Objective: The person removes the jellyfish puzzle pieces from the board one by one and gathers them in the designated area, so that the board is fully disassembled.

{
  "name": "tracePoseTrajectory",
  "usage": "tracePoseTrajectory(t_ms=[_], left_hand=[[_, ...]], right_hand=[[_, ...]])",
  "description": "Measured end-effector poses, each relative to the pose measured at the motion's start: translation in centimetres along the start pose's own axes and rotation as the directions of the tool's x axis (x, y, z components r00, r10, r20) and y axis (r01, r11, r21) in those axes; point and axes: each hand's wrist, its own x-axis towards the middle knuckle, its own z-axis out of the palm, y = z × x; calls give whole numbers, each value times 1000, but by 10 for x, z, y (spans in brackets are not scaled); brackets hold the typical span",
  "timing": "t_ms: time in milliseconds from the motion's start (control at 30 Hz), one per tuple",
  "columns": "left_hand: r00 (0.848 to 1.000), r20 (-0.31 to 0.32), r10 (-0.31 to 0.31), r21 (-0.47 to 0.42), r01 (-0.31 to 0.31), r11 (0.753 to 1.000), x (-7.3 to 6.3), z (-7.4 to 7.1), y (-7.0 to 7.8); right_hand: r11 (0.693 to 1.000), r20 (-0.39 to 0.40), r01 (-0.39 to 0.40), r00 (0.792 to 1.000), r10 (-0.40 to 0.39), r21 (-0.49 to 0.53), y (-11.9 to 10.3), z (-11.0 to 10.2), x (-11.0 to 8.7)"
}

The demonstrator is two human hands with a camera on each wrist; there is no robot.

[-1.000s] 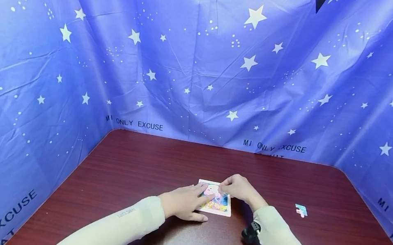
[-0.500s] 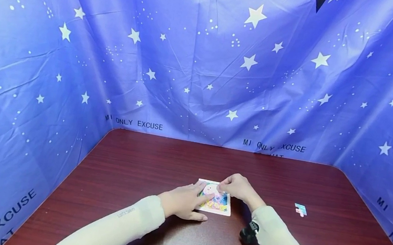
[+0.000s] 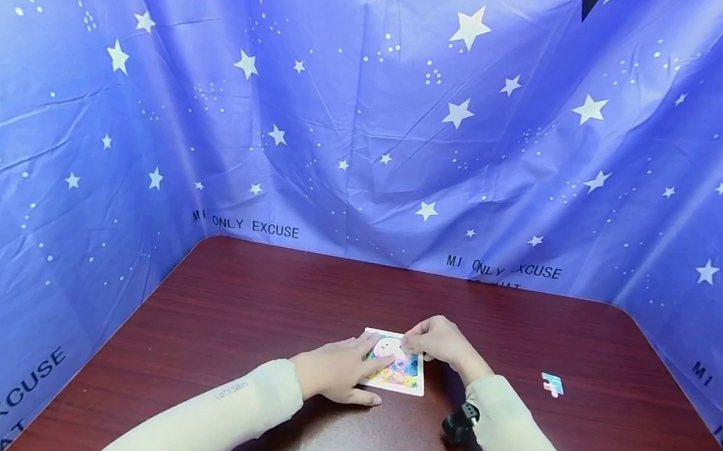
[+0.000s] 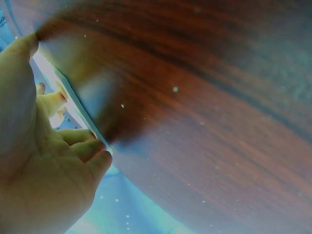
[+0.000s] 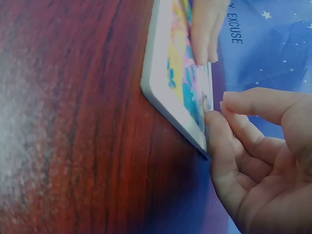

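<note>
A framed jigsaw puzzle (image 3: 404, 380), printed in bright pink, yellow and blue, lies flat on the table. My left hand (image 3: 339, 369) rests spread over its left side, fingers on the picture and thumb beyond the near left corner. In the left wrist view, my left fingers (image 4: 85, 146) reach along the frame's edge. My right hand (image 3: 444, 343) is at the puzzle's far right corner, thumb and fingertips brought together in a pinch on a puzzle piece mostly hidden by the fingers. From the right wrist, one curled fingertip (image 5: 214, 122) is right at the picture's surface.
A loose puzzle piece (image 3: 551, 385), light blue and pink, lies on the table to the right. The dark red wooden table (image 3: 271, 290) meets a blue star-patterned cloth (image 3: 375, 121) at its back and sides. A black device (image 3: 460, 423) sits on the right wrist.
The right hand shifts very slightly at the puzzle's far right corner. My left hand stays in place, and the loose piece lies where it was.
</note>
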Motion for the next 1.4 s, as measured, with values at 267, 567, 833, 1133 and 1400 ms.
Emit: tracePoseTrajectory(t_ms=[267,567,833,1133,1400], left_hand=[[1000,6,-8,-9,8,1000,1,-2,0],[1000,11,-9,-5,9,1000,1,-5,3],[999,38,-30,3,30,1000,1,-6,3],[998,46,-35,-12,35,999,0,-6,3],[998,50,-43,0,43,999,1,-9,3]], right_hand=[[1000,-2,-4,1000,4,25,1,3,0],[999,-9,-33,999,33,-2,0,6,3],[999,-31,-41,999,40,-18,-2,8,5],[998,-11,-25,1000,25,52,0,8,7],[990,29,-8,1000,4,141,4,10,11]])
